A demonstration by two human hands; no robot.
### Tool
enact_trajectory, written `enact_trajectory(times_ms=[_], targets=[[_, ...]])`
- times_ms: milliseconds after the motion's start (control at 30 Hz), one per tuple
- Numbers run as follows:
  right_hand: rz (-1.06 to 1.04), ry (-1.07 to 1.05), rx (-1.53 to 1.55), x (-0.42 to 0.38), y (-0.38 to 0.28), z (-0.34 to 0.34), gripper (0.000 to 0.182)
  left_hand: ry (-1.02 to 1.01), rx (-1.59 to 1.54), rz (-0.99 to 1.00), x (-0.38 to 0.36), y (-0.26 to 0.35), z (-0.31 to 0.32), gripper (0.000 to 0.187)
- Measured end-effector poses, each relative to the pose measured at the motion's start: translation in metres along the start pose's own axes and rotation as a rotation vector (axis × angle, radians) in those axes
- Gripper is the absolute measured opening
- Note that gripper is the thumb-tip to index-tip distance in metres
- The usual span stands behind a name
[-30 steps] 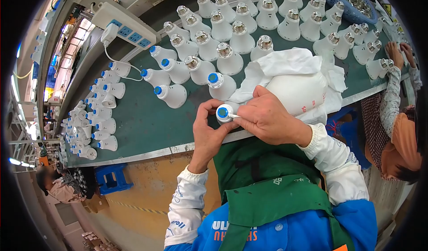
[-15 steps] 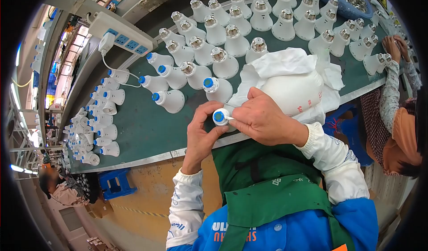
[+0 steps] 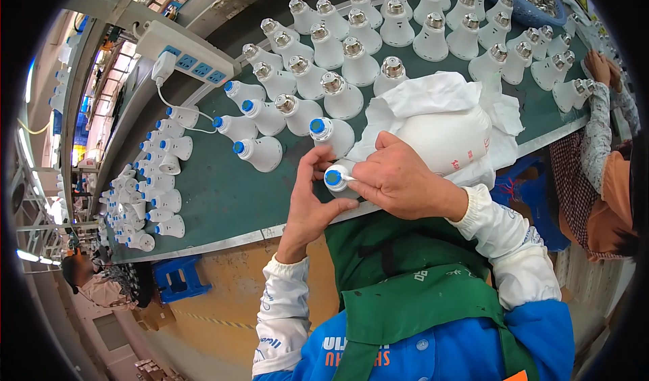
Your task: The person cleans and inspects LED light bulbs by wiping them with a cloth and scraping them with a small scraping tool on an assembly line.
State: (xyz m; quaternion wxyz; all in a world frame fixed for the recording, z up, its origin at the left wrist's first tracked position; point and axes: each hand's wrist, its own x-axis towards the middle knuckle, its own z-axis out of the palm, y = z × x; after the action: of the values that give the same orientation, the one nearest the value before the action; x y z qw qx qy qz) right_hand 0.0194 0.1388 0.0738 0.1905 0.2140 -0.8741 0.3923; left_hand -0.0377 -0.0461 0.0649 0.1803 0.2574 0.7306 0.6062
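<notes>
A white bulb housing (image 3: 336, 179) with a blue ring at its neck stands by the table's front edge, its top facing me. My left hand (image 3: 309, 202) is around its left side, thumb and fingers spread apart. My right hand (image 3: 399, 180) is closed in a pinch at the housing's neck, where a small white tip shows; I cannot tell what the fingers hold. Just behind stands another blue-ringed housing (image 3: 332, 136). A white bag (image 3: 443, 134) with red print, wrapped in crumpled white sheeting, lies right behind my right hand.
Several housings with metal screw caps (image 3: 360, 62) stand in rows at the back. More blue-ringed housings (image 3: 260, 154) stand to the left, others lie heaped (image 3: 125, 198). A blue basket (image 3: 517, 2) holds metal caps. A power strip (image 3: 182, 53) hangs at upper left. A person's hands (image 3: 602, 68) are at the right.
My left hand has opened, its thumb and fingers moving apart from the housing. My right hand stays pinched at the neck. The view has shifted very slightly.
</notes>
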Motion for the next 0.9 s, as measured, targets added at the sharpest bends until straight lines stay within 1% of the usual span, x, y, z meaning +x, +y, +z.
enact_trajectory(times_ms=[33,100,233,300,500,633,700,733,800,833,900], targets=[[0.000,0.001,0.000,0.000,0.000,0.000,0.027,0.000,0.000,0.001,0.000,-0.002,0.000,0.061],[-0.010,-0.013,-0.050,0.001,-0.001,-0.002,0.025,0.020,-0.047,-0.079,0.001,-0.010,0.000,0.055],[-0.019,-0.031,-0.047,0.002,-0.002,-0.003,0.025,0.071,-0.042,-0.074,0.000,-0.012,0.002,0.049],[-0.053,-0.021,-0.059,0.001,0.000,-0.001,0.024,0.129,-0.004,-0.001,-0.001,-0.013,0.009,0.049],[-0.040,-0.040,-0.020,0.001,-0.002,-0.004,0.025,0.192,0.053,0.032,0.001,-0.015,0.017,0.047],[-0.052,-0.025,-0.036,0.002,-0.001,-0.003,0.025,0.150,0.062,0.028,0.001,-0.012,0.007,0.048],[-0.032,-0.033,-0.034,0.001,0.000,-0.003,0.025,0.041,-0.045,-0.079,0.003,0.001,0.002,0.050],[-0.032,-0.033,-0.034,0.001,0.000,-0.002,0.025,0.040,-0.045,-0.079,0.004,0.000,-0.002,0.050],[-0.033,-0.015,-0.019,0.001,0.000,-0.001,0.025,-0.024,0.097,0.054,0.006,-0.006,-0.009,0.051],[-0.033,-0.015,-0.019,0.001,0.000,-0.001,0.025,-0.024,0.097,0.054,0.005,-0.006,-0.008,0.051],[-0.049,-0.004,-0.027,0.002,0.001,-0.001,0.025,0.039,0.084,0.020,0.003,-0.004,-0.003,0.049]])
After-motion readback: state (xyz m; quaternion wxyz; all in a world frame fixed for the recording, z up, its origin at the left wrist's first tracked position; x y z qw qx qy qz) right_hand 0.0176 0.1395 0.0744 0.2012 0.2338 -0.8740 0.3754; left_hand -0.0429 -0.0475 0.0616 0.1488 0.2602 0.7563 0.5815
